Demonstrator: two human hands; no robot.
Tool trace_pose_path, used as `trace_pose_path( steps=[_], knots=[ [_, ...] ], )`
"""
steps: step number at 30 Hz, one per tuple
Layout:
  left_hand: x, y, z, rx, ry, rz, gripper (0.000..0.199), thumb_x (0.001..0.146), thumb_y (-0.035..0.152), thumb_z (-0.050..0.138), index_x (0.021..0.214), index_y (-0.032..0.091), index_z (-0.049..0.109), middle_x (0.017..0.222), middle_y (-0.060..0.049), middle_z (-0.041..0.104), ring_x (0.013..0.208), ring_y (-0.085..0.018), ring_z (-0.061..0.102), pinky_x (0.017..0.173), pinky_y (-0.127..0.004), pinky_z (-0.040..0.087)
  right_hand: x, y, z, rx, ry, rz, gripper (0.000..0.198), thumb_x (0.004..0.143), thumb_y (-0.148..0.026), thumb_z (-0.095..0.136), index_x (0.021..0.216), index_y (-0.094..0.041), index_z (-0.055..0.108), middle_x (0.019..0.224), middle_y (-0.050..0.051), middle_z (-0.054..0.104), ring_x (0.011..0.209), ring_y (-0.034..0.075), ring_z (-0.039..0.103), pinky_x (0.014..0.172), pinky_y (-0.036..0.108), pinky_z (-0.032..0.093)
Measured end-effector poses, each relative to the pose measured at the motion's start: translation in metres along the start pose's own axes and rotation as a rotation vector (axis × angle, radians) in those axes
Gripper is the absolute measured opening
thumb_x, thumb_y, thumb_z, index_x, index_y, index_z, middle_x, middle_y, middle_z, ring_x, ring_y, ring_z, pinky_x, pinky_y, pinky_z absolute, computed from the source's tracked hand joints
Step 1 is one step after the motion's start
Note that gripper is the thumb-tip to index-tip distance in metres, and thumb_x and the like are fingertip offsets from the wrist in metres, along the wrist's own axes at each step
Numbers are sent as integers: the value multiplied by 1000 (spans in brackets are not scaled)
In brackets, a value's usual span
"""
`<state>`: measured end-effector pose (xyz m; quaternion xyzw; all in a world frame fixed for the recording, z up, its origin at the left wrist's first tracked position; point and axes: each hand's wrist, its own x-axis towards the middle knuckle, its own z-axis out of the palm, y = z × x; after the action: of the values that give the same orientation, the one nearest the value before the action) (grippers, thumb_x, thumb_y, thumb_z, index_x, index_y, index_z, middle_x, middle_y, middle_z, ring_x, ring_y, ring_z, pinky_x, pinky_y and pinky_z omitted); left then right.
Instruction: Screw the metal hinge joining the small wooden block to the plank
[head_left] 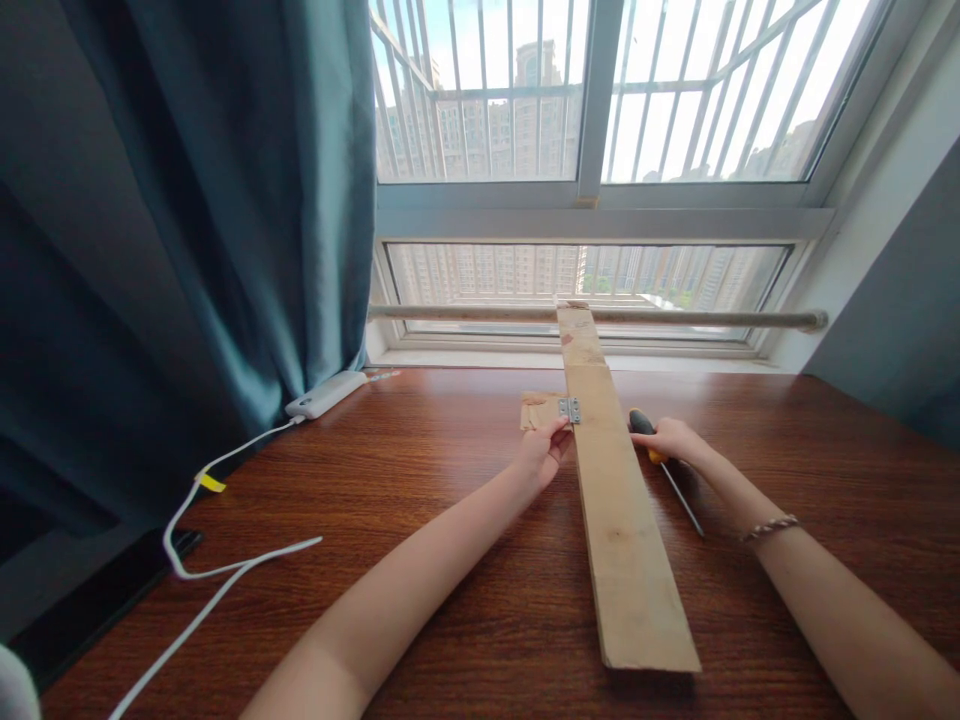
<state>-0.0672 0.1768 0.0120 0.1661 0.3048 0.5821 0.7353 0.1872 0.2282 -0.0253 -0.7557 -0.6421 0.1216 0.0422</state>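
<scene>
Two bare hands are seen at work around a long plank [622, 530], which is laid lengthwise on a brown wood-grain table [420, 460]. Just left of the plank, a small board [537, 412] is set crosswise, and the gap between them is spanned by a metal hinge [570, 411] with holes in its leaves. At the plank's left edge, the thumb of the left hand [546, 452] is placed at the lower border of the hinge, with the other fingers bent beneath; whether anything is pinched there cannot be told. Just right of the plank, a screwdriver [640, 421] with a black and orange handle is slanted, its tip turned toward the wearer. Its handle is partly covered by the fingers of the right hand [675, 440], but whether they are closed around it cannot be told. A braided bracelet [772, 526] is worn on the right wrist. Beyond the plank, a horizontal rail [697, 319] is crossed in view by its far end. Well left of the plank, a white power strip [327, 396] is placed beside a blue curtain [255, 200], with a yellow tag [212, 484] fixed to its white cable [174, 540].
</scene>
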Motion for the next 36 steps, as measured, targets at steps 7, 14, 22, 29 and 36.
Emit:
trace_pose_path(
  steps=[7, 14, 22, 29, 36],
  knots=[
    [-3, 1, 3, 10, 2, 11, 15, 73, -3, 59, 73, 11, 65, 71, -7, 69, 61, -11, 62, 68, -22, 50, -22, -14, -36, 85, 364, -29, 48, 79, -59, 49, 65, -16, 62, 67, 11, 64, 64, 22, 58, 52, 28, 32],
    [1, -1, -1, 12, -31, 11, 14, 72, -2, 61, 75, 10, 66, 75, -7, 70, 64, -11, 63, 69, -22, 51, -72, -91, -38, 605, 442, -478, 29, 75, -47, 61, 77, -19, 70, 53, -3, 48, 53, 12, 44, 52, 24, 30],
    [3, -2, -4, 21, -93, 21, 14, 73, -1, 59, 75, 9, 67, 78, -9, 70, 67, -12, 64, 73, -23, 51, -78, -119, -36, 402, 394, -437, 17, 74, -35, 60, 77, -24, 72, 62, -3, 55, 61, 13, 51, 57, 24, 29],
    [0, -2, -2, 6, -68, 25, 16, 73, -4, 57, 72, 9, 66, 73, -9, 70, 65, -11, 64, 72, -21, 51, -75, -121, -38, 377, 340, -403, 18, 74, -38, 61, 78, -21, 68, 66, -3, 59, 63, 13, 52, 56, 24, 29],
    [-1, -2, -2, 20, -85, 39, 15, 74, -3, 57, 73, 9, 67, 74, -9, 70, 67, -12, 64, 72, -21, 52, -75, -119, -36, 391, 344, -406, 19, 74, -39, 61, 77, -22, 67, 64, -3, 59, 62, 13, 52, 55, 24, 29]
  ],
)
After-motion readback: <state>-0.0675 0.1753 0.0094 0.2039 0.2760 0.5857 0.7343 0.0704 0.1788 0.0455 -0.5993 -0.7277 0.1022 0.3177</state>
